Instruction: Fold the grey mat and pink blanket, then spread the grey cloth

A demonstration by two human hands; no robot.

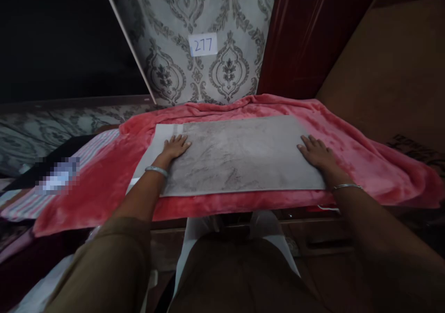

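A flat grey cloth-like piece (236, 155), marbled in tone with a pale band at its left end, lies spread on a red plush blanket (93, 188). My left hand (174, 147) rests palm down near the pale band, its fingers spread, a silver bracelet at the wrist. On the right end of the grey piece lies my right hand (316, 151), also flat with fingers apart and a thin bangle below it. Neither hand holds anything. Whether the grey piece is a towel or a folded garment, I cannot tell.
A dark screen (66, 39) stands at the back left. Behind the blanket is patterned wallpaper with a paper label (203, 44) reading 277. A dark red panel (313, 30) and a cardboard box (392, 67) are at the right. Striped cloth (21, 207) lies at the left.
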